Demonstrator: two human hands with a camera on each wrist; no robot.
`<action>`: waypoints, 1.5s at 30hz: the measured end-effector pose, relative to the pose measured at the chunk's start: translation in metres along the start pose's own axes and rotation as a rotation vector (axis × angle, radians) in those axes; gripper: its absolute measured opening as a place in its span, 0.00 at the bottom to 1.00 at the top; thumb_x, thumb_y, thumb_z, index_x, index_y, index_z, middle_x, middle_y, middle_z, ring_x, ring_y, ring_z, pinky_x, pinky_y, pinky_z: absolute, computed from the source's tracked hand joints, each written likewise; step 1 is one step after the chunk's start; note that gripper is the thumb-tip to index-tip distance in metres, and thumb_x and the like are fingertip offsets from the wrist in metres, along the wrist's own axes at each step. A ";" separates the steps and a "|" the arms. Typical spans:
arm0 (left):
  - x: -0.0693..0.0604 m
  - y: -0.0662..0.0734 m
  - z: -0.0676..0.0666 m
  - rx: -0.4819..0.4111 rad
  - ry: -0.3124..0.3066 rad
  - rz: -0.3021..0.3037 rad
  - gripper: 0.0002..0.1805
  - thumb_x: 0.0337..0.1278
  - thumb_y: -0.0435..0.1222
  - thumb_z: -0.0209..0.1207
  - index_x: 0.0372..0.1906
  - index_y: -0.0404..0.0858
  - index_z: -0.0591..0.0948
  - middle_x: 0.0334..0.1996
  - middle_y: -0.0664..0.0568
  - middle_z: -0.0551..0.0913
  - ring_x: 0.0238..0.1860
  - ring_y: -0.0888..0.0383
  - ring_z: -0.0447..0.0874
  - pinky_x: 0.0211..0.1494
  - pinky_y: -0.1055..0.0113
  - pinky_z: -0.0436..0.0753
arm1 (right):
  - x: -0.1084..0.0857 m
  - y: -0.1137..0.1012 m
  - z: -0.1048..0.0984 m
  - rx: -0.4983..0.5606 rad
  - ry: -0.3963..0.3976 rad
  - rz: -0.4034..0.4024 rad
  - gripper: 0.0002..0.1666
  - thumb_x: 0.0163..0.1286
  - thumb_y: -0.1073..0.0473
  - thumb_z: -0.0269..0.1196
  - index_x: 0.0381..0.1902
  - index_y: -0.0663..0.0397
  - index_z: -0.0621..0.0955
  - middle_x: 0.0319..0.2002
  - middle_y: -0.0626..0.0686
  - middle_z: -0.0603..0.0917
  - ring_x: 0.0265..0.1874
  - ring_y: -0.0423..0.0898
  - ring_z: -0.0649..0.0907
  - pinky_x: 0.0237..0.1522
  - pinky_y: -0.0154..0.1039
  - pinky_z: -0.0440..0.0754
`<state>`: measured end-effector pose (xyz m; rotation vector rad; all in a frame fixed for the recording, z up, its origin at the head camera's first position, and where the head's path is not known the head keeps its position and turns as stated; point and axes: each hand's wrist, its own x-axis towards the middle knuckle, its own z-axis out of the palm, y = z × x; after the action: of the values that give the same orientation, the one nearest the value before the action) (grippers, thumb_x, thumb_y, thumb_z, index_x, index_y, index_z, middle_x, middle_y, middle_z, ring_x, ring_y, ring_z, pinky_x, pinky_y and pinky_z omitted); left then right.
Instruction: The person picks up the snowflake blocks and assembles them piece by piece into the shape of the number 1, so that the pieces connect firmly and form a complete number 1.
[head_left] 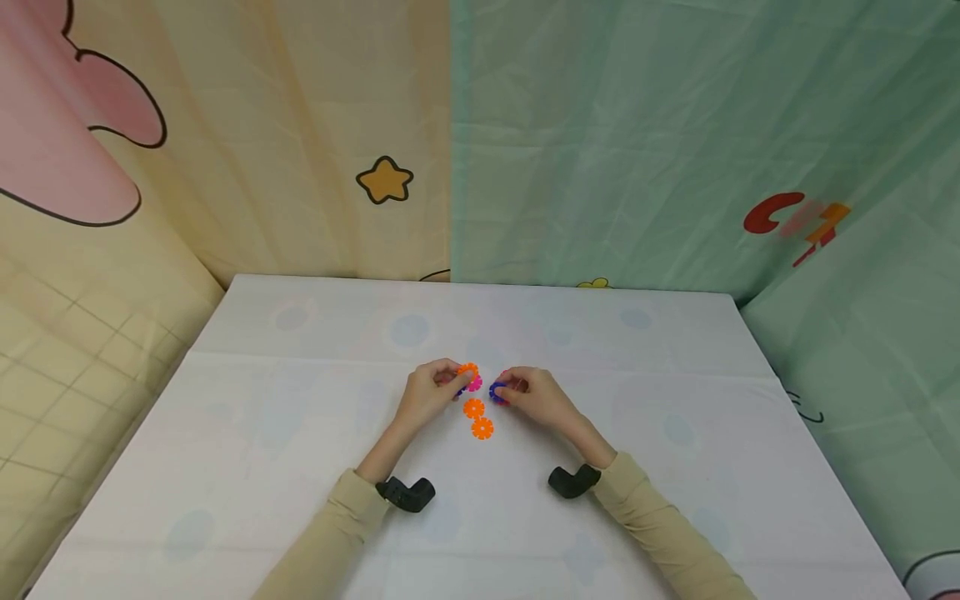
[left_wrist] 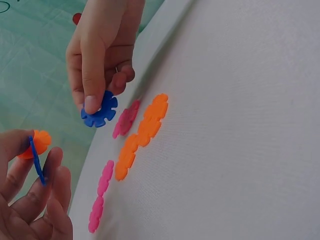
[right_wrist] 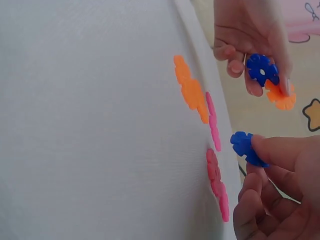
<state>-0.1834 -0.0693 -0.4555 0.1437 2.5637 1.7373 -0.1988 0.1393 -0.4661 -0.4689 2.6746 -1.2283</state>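
Note:
My left hand pinches an orange notched disc joined to a blue disc, held above the table. Between the thumb and fingers of my right hand is another blue disc, facing the left hand's pieces with a gap between them. Below the hands, orange discs lie linked on the cloth. Pink discs lie beside them, and more pink ones lie near the right hand, partly hidden by it in the head view.
A white cloth with pale spots covers the table. Behind it hang a yellow curtain and a green curtain. Black wrist bands with mounts sit at both sleeve cuffs, low over the table.

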 end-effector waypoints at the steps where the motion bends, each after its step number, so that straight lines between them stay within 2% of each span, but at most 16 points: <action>1: 0.000 0.000 0.000 -0.001 -0.002 0.002 0.09 0.59 0.40 0.63 0.35 0.36 0.84 0.29 0.46 0.87 0.23 0.60 0.79 0.27 0.73 0.75 | 0.000 0.000 -0.001 0.011 0.013 0.000 0.09 0.65 0.57 0.65 0.40 0.55 0.84 0.26 0.48 0.81 0.24 0.42 0.75 0.26 0.30 0.73; 10: 0.000 0.000 0.005 -0.012 -0.032 0.048 0.07 0.60 0.38 0.63 0.34 0.36 0.83 0.28 0.46 0.84 0.24 0.58 0.77 0.28 0.74 0.75 | 0.000 -0.007 -0.011 0.096 0.114 0.007 0.12 0.67 0.57 0.63 0.43 0.58 0.83 0.28 0.53 0.82 0.23 0.43 0.76 0.24 0.30 0.75; 18: -0.001 0.003 0.010 0.020 -0.029 0.067 0.06 0.60 0.38 0.62 0.36 0.38 0.84 0.27 0.48 0.82 0.24 0.58 0.75 0.27 0.75 0.73 | -0.003 -0.017 -0.018 0.161 0.110 0.017 0.14 0.68 0.56 0.62 0.48 0.56 0.84 0.32 0.56 0.85 0.29 0.54 0.81 0.28 0.31 0.79; 27: -0.002 0.004 0.015 0.076 -0.035 0.102 0.06 0.59 0.39 0.63 0.35 0.40 0.84 0.28 0.50 0.84 0.22 0.60 0.72 0.25 0.74 0.71 | -0.004 -0.019 -0.019 0.195 0.126 -0.020 0.14 0.67 0.57 0.63 0.48 0.57 0.83 0.31 0.61 0.83 0.29 0.59 0.82 0.31 0.39 0.83; 32: -0.002 0.002 0.016 0.105 -0.035 0.130 0.08 0.60 0.41 0.62 0.37 0.41 0.84 0.27 0.52 0.84 0.21 0.61 0.71 0.23 0.74 0.70 | -0.003 -0.020 -0.020 0.201 0.132 -0.033 0.12 0.69 0.57 0.61 0.48 0.54 0.83 0.31 0.58 0.84 0.30 0.60 0.82 0.34 0.46 0.84; 36: -0.002 0.003 0.018 0.110 -0.024 0.128 0.08 0.60 0.42 0.62 0.37 0.41 0.83 0.28 0.52 0.83 0.20 0.61 0.70 0.22 0.74 0.70 | -0.002 -0.021 -0.021 0.214 0.133 -0.052 0.13 0.70 0.58 0.60 0.48 0.55 0.83 0.33 0.56 0.85 0.31 0.61 0.82 0.36 0.52 0.84; 38: -0.003 0.004 0.019 0.105 -0.020 0.125 0.08 0.60 0.41 0.63 0.38 0.40 0.83 0.28 0.51 0.84 0.20 0.60 0.71 0.22 0.74 0.70 | -0.002 -0.022 -0.021 0.218 0.141 -0.052 0.13 0.70 0.58 0.60 0.48 0.55 0.83 0.33 0.56 0.86 0.31 0.61 0.82 0.36 0.49 0.84; 40: -0.003 0.006 0.019 0.103 -0.014 0.122 0.08 0.59 0.41 0.63 0.38 0.40 0.83 0.28 0.51 0.83 0.20 0.60 0.71 0.23 0.74 0.71 | -0.002 -0.023 -0.021 0.213 0.159 -0.053 0.13 0.69 0.58 0.61 0.48 0.56 0.83 0.33 0.56 0.86 0.31 0.60 0.82 0.34 0.43 0.84; 45: -0.005 0.008 0.021 0.117 0.007 0.124 0.08 0.58 0.41 0.64 0.36 0.39 0.83 0.26 0.51 0.83 0.20 0.60 0.69 0.21 0.74 0.68 | -0.002 -0.024 -0.018 0.197 0.248 -0.038 0.13 0.67 0.57 0.63 0.46 0.56 0.84 0.31 0.56 0.84 0.29 0.56 0.81 0.29 0.28 0.78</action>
<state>-0.1760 -0.0477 -0.4562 0.3081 2.7161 1.6269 -0.1964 0.1377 -0.4359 -0.3599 2.7107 -1.6397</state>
